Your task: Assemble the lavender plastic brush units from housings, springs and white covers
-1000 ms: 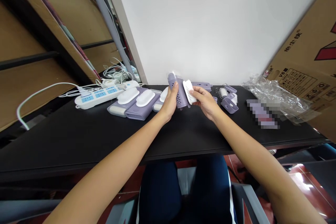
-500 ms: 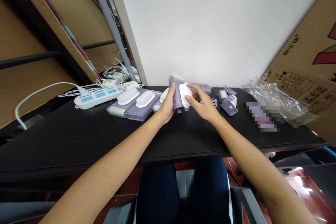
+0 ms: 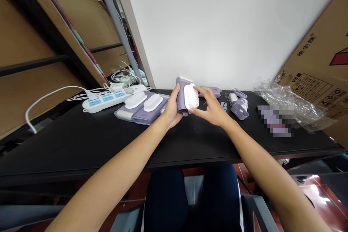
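We've got both hands up over the black counter (image 3: 190, 145), mid-pic, close together. Our L hand (image 3: 171, 108) is curled round a purple unit (image 3: 182, 90), thumb on the near side, the other fingers mostly out of sight behind it; firm hold, unit tilted slightly & clear of the counter. Our R hand (image 3: 214, 110) is part-open, spanning a white brush piece (image 3: 191, 98): thumb at its lower end, a fingertip at its upper end. The brush sits against the R-hand face of the purple unit, i.e. betw. our 2 hands, bristles out; can't tell if it's fixed on or just held there.

L of our L hand: 2 purple units w/ white oval tops (image 3: 144, 107) lie side by side, & a bit more purple/white shows right behind our wrist. Further L, the white power strip (image 3: 108, 99) w/ blue socket panels, a plug in it, & white cables (image 3: 123, 78) bunched behind.

Just past our R hand: a long purple part (image 3: 214, 91) & a small purple piece w/ holes (image 3: 223, 106). R of that hand: a cluster incl. a purple cup-shaped part (image 3: 239, 111) & a white roller (image 3: 232, 98). Further R, a pixelated item (image 3: 274, 121), crumpled clear plastic (image 3: 293, 105), then a leaning cardboard box (image 3: 312, 69).
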The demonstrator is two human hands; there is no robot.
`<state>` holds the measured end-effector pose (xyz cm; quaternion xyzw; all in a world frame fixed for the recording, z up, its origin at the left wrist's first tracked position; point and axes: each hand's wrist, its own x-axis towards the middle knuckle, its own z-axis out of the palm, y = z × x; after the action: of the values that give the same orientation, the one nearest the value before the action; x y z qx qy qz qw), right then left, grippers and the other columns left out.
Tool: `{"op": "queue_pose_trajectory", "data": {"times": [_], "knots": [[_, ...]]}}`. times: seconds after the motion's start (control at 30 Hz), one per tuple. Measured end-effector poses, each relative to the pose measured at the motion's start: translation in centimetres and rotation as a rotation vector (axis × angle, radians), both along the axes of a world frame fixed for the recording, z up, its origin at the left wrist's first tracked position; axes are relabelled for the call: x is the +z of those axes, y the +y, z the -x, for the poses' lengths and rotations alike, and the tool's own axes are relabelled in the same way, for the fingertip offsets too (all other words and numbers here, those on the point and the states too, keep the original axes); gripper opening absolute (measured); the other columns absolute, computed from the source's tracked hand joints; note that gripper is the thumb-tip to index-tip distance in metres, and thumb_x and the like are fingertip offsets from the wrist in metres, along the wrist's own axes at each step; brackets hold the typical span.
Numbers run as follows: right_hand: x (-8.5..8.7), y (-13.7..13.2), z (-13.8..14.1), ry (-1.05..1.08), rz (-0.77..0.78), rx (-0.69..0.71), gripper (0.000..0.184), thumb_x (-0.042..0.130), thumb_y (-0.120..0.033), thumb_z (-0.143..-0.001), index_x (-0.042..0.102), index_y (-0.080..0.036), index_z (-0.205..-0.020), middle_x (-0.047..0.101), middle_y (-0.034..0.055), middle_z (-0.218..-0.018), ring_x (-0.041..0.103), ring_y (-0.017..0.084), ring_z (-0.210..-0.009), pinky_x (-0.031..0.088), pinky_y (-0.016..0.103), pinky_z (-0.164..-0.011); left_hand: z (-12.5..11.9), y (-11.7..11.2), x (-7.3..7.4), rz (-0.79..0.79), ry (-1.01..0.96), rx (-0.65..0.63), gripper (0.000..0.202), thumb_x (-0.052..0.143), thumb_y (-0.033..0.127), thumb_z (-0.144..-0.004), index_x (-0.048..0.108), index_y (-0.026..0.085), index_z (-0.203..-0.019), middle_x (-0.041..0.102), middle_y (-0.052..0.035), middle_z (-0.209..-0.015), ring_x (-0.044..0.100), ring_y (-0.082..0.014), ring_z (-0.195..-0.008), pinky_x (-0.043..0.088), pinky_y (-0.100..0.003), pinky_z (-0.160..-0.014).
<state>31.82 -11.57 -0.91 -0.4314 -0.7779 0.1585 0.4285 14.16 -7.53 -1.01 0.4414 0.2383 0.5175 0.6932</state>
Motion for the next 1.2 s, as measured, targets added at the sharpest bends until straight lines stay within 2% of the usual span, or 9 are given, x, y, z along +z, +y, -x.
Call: {"op": "queue_pose_trajectory", "data": {"times": [0.17,0.4,0.5,0.63,0.77,0.87,0.97,1.1,1.2], "knots": [[-0.2,0.2,0.0,0.049,-0.061,-0.021,0.098,0.083,-0.054,-0.083,0.034,-0.037,-0.166,0.033,0.0123,-0.172,0.047,0.038,-0.147,0.052,0.057,-0.111,-0.1,-0.5,0.3,0.031,-0.005,-0.044,0.066,0.057,0.073,-0.094,0.07,0.02,-0.13,0.081,-0.0106,-0.106,0.077,-0.0316,-0.107,0.065,-0.042,-0.087],[0.1,-0.1,0.3,0.148,0.013,-0.104,0.114,0.089,-0.055,-0.074,0.027,-0.038,-0.169,0.019,0.0111,-0.178,0.043,0.04,-0.152,0.06,0.052,-0.101,-0.1,-1.0,0.9,0.075,-0.016,-0.077,0.062,0.056,0.071,-0.095,0.07,0.019,-0.127,0.081,-0.0104,-0.096,0.08,-0.0288,-0.093,0.066,-0.039,-0.076],[0.2,-0.1,0.4,0.188,0.03,-0.102,0.11,0.089,-0.054,-0.075,0.03,-0.038,-0.167,0.022,0.0106,-0.177,0.043,0.039,-0.153,0.063,0.047,-0.095,-0.1,-1.2,1.0,0.103,-0.011,-0.1,0.064,0.055,0.071,-0.095,0.071,0.017,-0.127,0.081,-0.0116,-0.094,0.08,-0.0295,-0.09,0.066,-0.038,-0.07],[0.2,0.5,-0.1,0.185,0.084,0.036,0.106,0.087,-0.057,-0.078,0.033,-0.035,-0.166,0.03,0.0122,-0.175,0.047,0.037,-0.15,0.062,0.046,-0.096,-0.2,-1.0,0.9,0.051,-0.027,-0.099,0.063,0.057,0.069,-0.096,0.071,0.017,-0.128,0.082,-0.0109,-0.096,0.081,-0.0277,-0.091,0.067,-0.036,-0.075],[0.2,1.2,-1.1,0.141,0.087,0.045,0.082,0.076,-0.061,-0.089,0.048,-0.027,-0.158,0.056,0.0139,-0.156,0.061,0.032,-0.135,0.057,0.045,-0.1,0.0,-0.3,0.7,0.04,-0.068,-0.049,0.063,0.053,0.068,-0.099,0.068,0.017,-0.134,0.083,-0.0104,-0.102,0.081,-0.0247,-0.092,0.065,-0.032,-0.078],[0.5,1.5,-2.1,0.141,0.053,-0.074,0.054,0.054,-0.065,-0.102,0.068,-0.024,-0.135,0.075,0.0082,-0.123,0.07,0.027,-0.118,0.052,0.042,-0.104,0.7,0.4,0.5,0.111,-0.043,-0.029,0.069,0.043,0.071,-0.101,0.066,0.017,-0.138,0.083,-0.0128,-0.104,0.08,-0.0253,-0.089,0.064,-0.032,-0.071],[1.0,1.9,-3.8,0.123,-0.005,-0.263,0.054,0.043,-0.066,-0.105,0.076,-0.023,-0.11,0.078,0.0046,-0.104,0.072,0.025,-0.105,0.051,0.038,-0.097,1.5,0.8,0.5,0.188,0.017,-0.059,0.074,0.039,0.073,-0.101,0.067,0.013,-0.134,0.082,-0.0165,-0.102,0.079,-0.024,-0.08,0.06,-0.029,-0.062],[1.8,2.6,-7.7,0.052,-0.016,-0.632,0.044,0.047,-0.055,-0.104,0.076,-0.022,-0.106,0.079,0.0059,-0.102,0.071,0.025,-0.098,0.051,0.036,-0.091,1.4,0.9,0.5,0.236,0.074,-0.046,0.06,0.048,0.065,-0.101,0.069,0.015,-0.129,0.08,-0.0118,-0.092,0.075,-0.0197,-0.069,0.055,-0.025,-0.053],[1.8,3.1,-11.0,-0.084,0.121,-0.919,0.033,0.052,-0.039,-0.099,0.077,-0.023,-0.115,0.079,0.0096,-0.117,0.07,0.029,-0.109,0.05,0.04,-0.096,0.8,0.6,0.2,0.253,0.14,-0.054,0.056,0.06,0.064,-0.097,0.069,0.017,-0.127,0.079,-0.0105,-0.092,0.075,-0.0211,-0.072,0.056,-0.026,-0.051]]}}
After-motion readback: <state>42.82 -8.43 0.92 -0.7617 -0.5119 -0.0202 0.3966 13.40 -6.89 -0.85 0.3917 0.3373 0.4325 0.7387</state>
